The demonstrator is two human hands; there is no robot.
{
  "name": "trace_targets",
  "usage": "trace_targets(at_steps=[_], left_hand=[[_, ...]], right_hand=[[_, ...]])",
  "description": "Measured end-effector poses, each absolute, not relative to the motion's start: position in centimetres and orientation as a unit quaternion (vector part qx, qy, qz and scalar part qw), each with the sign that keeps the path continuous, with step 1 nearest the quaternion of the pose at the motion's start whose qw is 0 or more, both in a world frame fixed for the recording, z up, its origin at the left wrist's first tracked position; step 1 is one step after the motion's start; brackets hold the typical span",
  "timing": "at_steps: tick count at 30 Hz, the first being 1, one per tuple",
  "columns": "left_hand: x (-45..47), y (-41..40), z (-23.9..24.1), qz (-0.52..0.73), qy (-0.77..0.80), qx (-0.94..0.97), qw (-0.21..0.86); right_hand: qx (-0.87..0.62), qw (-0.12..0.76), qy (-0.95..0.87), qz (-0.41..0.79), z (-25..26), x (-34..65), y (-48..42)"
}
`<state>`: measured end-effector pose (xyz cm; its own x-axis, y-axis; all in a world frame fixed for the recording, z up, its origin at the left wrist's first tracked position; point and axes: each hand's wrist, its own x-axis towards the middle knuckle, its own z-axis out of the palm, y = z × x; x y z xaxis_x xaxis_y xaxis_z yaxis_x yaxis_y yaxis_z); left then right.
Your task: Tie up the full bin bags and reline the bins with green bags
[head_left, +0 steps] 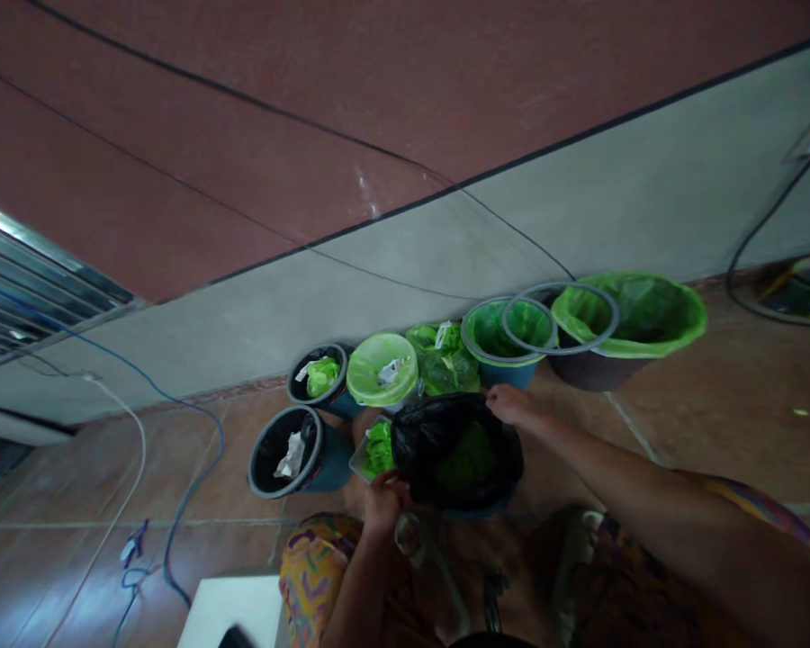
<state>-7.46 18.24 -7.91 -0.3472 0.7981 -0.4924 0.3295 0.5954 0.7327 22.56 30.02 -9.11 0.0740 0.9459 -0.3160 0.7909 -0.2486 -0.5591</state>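
A bin lined with a black bin bag [411,432] stands in front of me between my feet, and something green shows dimly inside it. My left hand [382,504] is closed on the near left edge of the bag. At the far right edge my right hand [511,405] pinches the bag, arm stretched out. The bag covers the bin's rim, hiding most of the bin. A loose grey ring [614,324] lies across two green-lined bins behind.
Along the wall stand a large green-lined bin [668,315], a blue green-lined bin [513,372], a light green bin [361,378] and two black-lined bins [334,459]. Green bags [449,371] sit among them. Cables [214,463] and a white box [233,607] are at left.
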Motion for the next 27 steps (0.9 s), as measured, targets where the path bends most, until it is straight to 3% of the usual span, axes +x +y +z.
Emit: trace_targets(at_steps=[6,10,15,23,27], left_hand=[[-6.0,17.1,-5.4,0.419,0.682,0.272,0.534],[-4.6,17.6,-2.2,0.452,0.649,0.266,0.551],[-2.4,18.5,1.3,0.488,0.605,0.287,0.560],[-1.5,21.8,2.6,0.454,0.635,0.407,0.474],[-1.8,23.2,5.1,0.401,0.613,0.472,0.491]], right_hand=[[-0.690,0.230,-0.568,0.384,-6.7,22.6,30.2],[-0.618,0.351,-0.512,0.482,-4.4,22.2,29.9],[-0.520,0.426,-0.526,0.521,-1.5,20.9,29.3],[-0.425,0.466,-0.501,0.593,0.4,20.0,28.5],[-0.415,0.447,-0.539,0.581,0.5,20.0,28.3]])
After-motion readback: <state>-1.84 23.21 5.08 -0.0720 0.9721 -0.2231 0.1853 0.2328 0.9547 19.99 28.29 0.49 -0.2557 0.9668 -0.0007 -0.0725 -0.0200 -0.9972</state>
